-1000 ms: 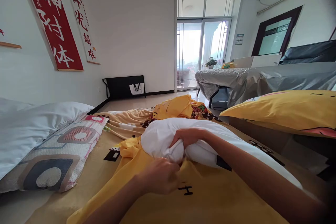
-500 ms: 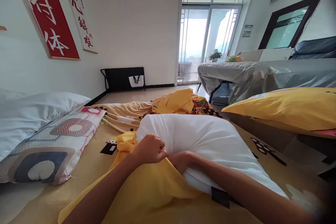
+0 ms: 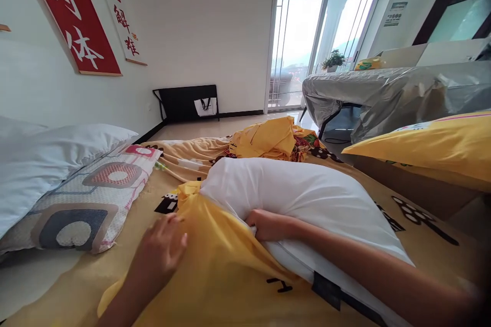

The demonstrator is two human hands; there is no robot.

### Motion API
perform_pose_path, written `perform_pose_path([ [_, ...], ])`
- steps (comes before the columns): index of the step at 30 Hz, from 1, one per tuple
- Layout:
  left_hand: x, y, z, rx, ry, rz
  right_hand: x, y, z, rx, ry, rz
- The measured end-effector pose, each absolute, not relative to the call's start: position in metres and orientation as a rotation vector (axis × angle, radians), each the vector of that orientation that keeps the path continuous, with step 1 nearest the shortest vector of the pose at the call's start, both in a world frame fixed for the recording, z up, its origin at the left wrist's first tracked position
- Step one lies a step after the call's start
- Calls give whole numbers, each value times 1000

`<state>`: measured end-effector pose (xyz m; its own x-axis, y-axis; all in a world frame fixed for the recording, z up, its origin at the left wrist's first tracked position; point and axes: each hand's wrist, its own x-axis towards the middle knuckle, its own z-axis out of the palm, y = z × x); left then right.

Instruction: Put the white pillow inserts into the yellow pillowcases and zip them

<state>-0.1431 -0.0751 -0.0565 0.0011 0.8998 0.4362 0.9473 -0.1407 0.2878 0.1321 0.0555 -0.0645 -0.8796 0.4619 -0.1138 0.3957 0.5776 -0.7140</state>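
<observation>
A white pillow (image 3: 307, 184) lies on the bed in front of me, its near left corner inside a yellow pillowcase (image 3: 215, 245). My right hand (image 3: 266, 225) is closed at the pillow's near side, by the edge of the case; it grips the pillow's white fabric, bunched in the fingers. My left hand (image 3: 164, 245) is open over the left part of the pillowcase, fingers apart and a little blurred. Whether it touches the cloth I cannot tell. The case spreads flat toward me, with a small black mark printed on it.
On the left, a patterned pillow (image 3: 111, 189) lies partly beneath another white pillow (image 3: 76, 156). A crumpled yellow cloth (image 3: 264, 138) sits beyond my pillow. At right, a yellow-cased pillow (image 3: 429, 143) rests on a cardboard box. A plastic-covered table (image 3: 383, 82) stands behind.
My left hand has let go of the pillowcase edge, moved left toward me and opened. My right hand has come out from under the case edge into view. The camera view has tilted down slightly.
</observation>
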Motion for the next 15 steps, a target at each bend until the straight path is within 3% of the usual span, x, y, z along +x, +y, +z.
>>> perform_pose_path([
  [4, -207, -85, -83, -2006, -2934, -1012, 129, 58, -62, -720, -2709, 1207],
  [7, -200, -82, -88, -2267, -3250, -1330, 127, 60, -58, -730, -2707, 1165],
  [11, -150, -59, -79, -2608, -3066, -1747, 127, 58, -50, -727, -2689, 1062],
  [15, -111, -20, -63, -2426, -2758, -2025, 122, 53, -49, -815, -2737, 865],
])
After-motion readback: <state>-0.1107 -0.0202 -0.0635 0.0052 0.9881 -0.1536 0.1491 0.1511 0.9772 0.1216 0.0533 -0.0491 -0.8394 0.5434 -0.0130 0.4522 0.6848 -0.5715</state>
